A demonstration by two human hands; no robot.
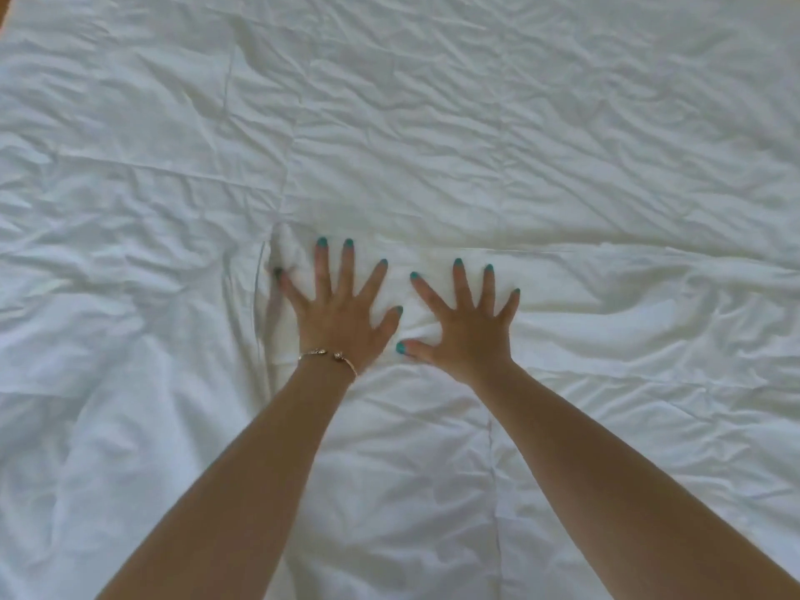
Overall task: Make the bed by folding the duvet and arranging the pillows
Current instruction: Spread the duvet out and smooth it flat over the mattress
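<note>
1. Here my left hand (340, 316) lies flat on the white duvet (476, 145), palm down, all five fingers straight and spread wide.
2. My right hand (465, 331) lies just beside it, to its right, also palm down with the fingers fanned out; the two thumbs point toward each other and sit close, with a narrow strip of cloth between them.
3. Neither hand pinches or gathers any cloth; both only press on the surface.
4. The duvet is under both palms and runs out from them on every side, filling nearly the whole view, wrinkled all over.
5. Just ahead of my fingertips a long horizontal edge or fold (584, 249) of the duvet runs off to the right; I cannot tell whether it is a hem or a doubled layer.
6. Beside my left little finger the cloth is bunched into a raised ridge (264, 296) that runs back alongside that wrist.
7. A straight seam (493, 461) runs toward me between my forearms, nearer the right one.
8. A thin metal bracelet (329, 356) sits on my left wrist.
9. My nails are painted teal.
10. Far beyond my left hand, at the upper left corner, a sliver of brown floor (5, 10) shows past the duvet's edge.
</note>
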